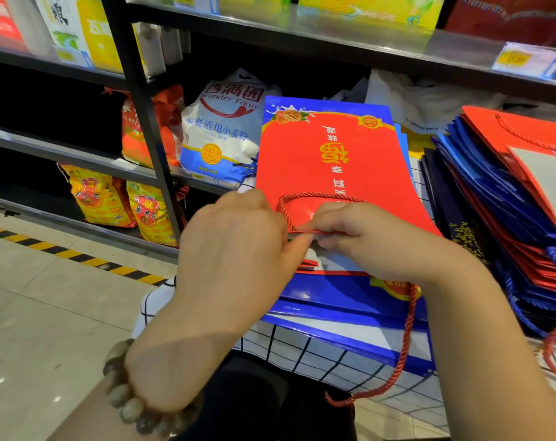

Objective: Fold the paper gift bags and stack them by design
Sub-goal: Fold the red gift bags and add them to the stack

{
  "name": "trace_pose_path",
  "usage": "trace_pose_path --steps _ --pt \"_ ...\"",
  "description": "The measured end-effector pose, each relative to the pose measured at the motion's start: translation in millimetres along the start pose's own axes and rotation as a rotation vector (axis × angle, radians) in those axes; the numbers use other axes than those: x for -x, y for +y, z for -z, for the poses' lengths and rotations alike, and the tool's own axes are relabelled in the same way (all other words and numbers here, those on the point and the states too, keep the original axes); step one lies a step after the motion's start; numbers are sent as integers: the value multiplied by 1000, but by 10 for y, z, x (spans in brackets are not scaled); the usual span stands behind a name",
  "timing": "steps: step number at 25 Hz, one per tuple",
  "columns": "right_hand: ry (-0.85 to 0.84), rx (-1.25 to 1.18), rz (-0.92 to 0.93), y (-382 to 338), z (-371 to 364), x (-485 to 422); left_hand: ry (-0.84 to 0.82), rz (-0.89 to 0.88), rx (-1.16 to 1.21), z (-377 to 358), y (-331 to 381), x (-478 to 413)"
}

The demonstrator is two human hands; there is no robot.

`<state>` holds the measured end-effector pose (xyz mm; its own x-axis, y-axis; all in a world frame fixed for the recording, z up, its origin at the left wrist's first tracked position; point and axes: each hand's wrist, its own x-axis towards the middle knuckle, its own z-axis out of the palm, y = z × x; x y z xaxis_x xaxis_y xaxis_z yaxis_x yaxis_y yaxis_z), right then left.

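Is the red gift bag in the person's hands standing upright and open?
No, the red gift bag lies flat on blue bags while the left hand and right hand pinch its near edge.

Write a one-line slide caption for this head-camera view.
The left hand and right hand pinch the near edge of a red gift bag lying on blue bags, beside another stack.

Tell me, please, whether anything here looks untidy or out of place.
A red twisted cord handle trails loose from the blue paper gift bags down across the white checked cloth. The stack of red and blue bags at right is fanned, its edges not aligned. The held red paper bag looks fine.
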<state>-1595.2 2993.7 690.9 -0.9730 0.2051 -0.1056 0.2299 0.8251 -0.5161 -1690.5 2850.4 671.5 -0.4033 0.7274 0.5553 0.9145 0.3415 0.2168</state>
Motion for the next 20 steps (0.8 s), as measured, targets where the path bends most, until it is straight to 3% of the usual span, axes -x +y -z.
trace_pose_path --steps 6,12,14,16,17,20 --pt "76 -103 -5 -6 -55 32 -96 -73 -236 -203 149 6" --pt "210 -327 -52 28 -161 97 -105 -248 -15 -175 -7 41" --pt "244 -354 -79 65 -187 132 -160 -121 189 -63 -61 11" --pt "293 -396 -109 67 -210 165 -307 184 518 -21 -127 -99" --pt "318 -400 -126 67 -224 176 -346 255 556 -25 -142 -150" --pt "358 -385 -153 58 -247 197 -386 186 421 -101 -43 -272"
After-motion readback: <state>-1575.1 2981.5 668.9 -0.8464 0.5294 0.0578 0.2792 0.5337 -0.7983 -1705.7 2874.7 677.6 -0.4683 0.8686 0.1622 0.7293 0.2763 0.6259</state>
